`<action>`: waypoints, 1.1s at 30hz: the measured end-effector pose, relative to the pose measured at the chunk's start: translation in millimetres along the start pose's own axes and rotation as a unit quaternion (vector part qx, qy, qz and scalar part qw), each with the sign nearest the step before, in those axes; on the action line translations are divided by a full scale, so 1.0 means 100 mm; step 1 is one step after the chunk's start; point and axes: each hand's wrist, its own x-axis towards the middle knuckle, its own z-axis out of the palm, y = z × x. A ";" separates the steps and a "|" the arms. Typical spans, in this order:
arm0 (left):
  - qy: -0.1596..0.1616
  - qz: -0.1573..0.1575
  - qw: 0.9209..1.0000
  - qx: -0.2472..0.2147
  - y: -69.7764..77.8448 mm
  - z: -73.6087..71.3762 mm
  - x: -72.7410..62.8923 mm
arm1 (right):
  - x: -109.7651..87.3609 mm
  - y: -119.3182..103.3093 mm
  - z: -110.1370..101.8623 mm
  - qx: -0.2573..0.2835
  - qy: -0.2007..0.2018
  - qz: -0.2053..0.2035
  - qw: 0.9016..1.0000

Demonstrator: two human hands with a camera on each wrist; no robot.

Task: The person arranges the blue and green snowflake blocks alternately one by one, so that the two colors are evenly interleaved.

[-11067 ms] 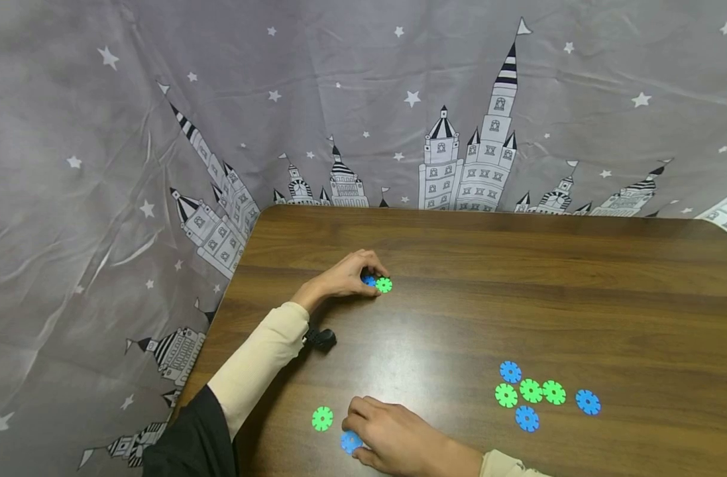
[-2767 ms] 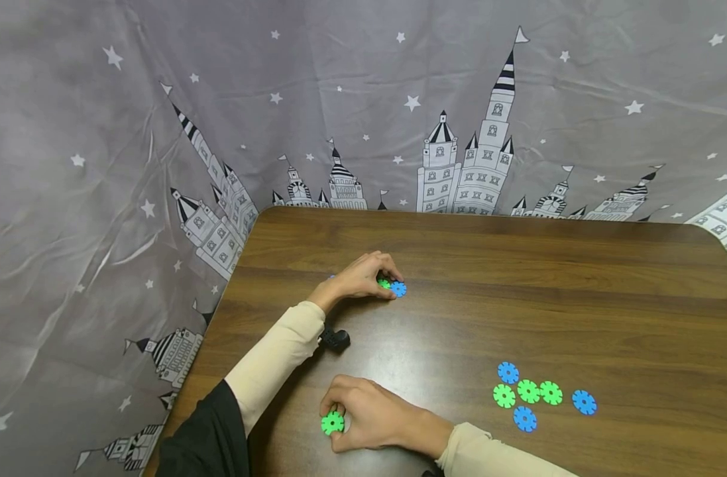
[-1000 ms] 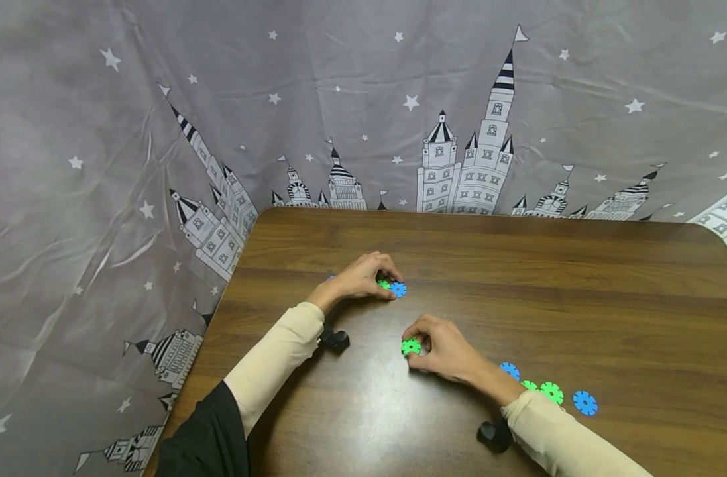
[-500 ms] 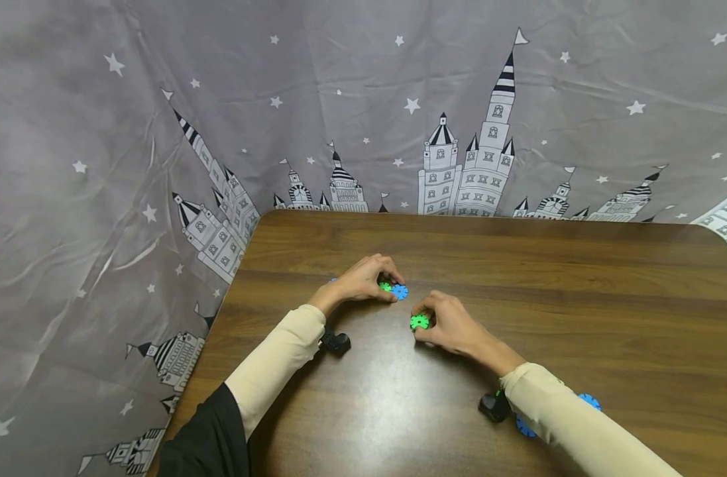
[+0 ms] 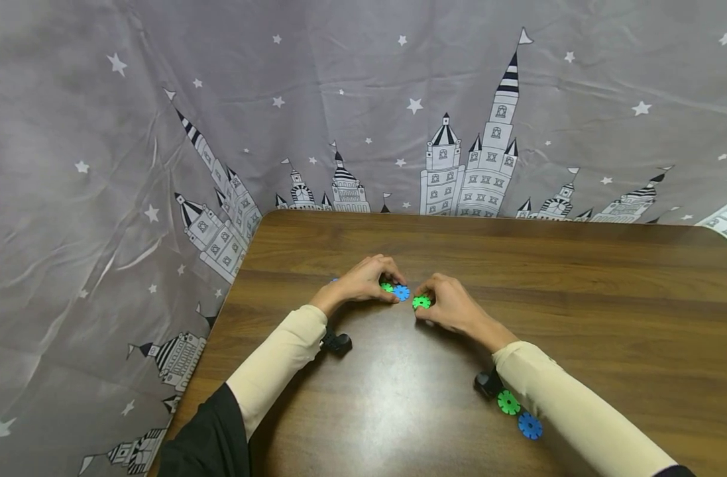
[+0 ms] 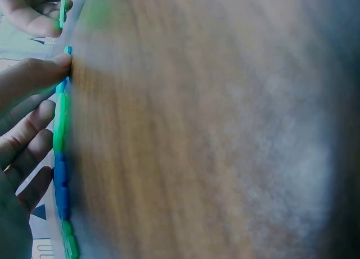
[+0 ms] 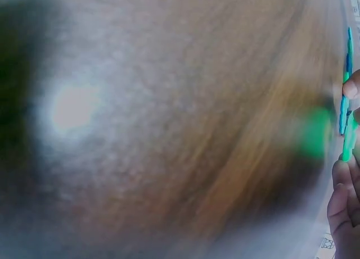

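Note:
My left hand (image 5: 363, 281) pinches a blue notched disc (image 5: 401, 293) by its edges, flat over the table. Beside that disc, partly under the palm, a green notched disc (image 5: 387, 287) shows. In the left wrist view these belong to a line of alternating discs, with a further blue disc (image 6: 61, 186) below the fingers. Thumb and fingers of my right hand (image 5: 455, 308) pinch another green notched disc (image 5: 421, 302), just right of the blue one with a small gap between. The right wrist view shows this green disc (image 7: 349, 138) tilted close to the line's end.
Under my right forearm lie a loose green disc (image 5: 509, 402) and a loose blue disc (image 5: 530, 426); the sleeve hides others. The wooden table (image 5: 608, 285) backs onto a grey castle-print curtain (image 5: 351, 79). A black wrist camera (image 5: 488, 384) juts from my right wrist.
My right hand has carried the green disc from the near left up beside my left hand. Since the oldest frame, my left hand has shifted right, and a blue disc now ends the line.

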 end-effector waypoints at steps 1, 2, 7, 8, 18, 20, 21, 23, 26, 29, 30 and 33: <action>0.000 -0.001 1.000 -0.001 0.00 0.00 0.00 | 0.01 0.00 0.00 0.001 -0.001 0.005 1.000; -0.001 -0.002 1.000 -0.001 0.01 0.00 0.00 | 0.01 0.00 0.00 0.002 -0.002 0.009 1.000; -0.001 -0.004 1.000 0.001 0.01 0.00 0.00 | 0.04 0.03 0.00 -0.005 -0.002 0.012 1.000; -0.001 -0.005 1.000 0.002 0.01 0.00 0.00 | 0.05 0.03 0.01 -0.008 -0.001 0.011 1.000; -0.002 -0.011 1.000 0.005 0.00 0.00 0.01 | 0.11 0.04 0.05 -0.048 0.016 -0.014 0.999; -0.003 -0.011 1.000 0.005 0.01 -0.01 0.01 | 0.12 0.03 0.06 -0.056 0.019 -0.017 0.998; -0.003 -0.012 1.000 0.006 0.01 -0.01 0.01 | 0.12 0.03 0.07 -0.060 0.021 -0.018 0.998; -0.003 -0.010 1.000 0.008 0.01 -0.01 0.01 | 0.13 0.03 0.07 -0.065 0.025 -0.020 0.997; -0.004 -0.010 1.000 0.011 0.01 -0.01 0.01 | 0.13 0.02 0.08 -0.070 0.029 -0.021 0.997; -0.004 -0.009 1.000 0.009 0.01 -0.01 0.01 | 0.14 0.02 0.09 -0.072 0.031 -0.021 0.997; -0.003 -0.009 1.000 0.009 0.01 -0.01 0.01 | 0.14 0.03 0.09 -0.071 0.031 -0.020 0.997; -0.002 -0.010 1.000 0.010 0.00 0.00 0.01 | 0.14 0.03 0.09 -0.071 0.029 -0.018 0.997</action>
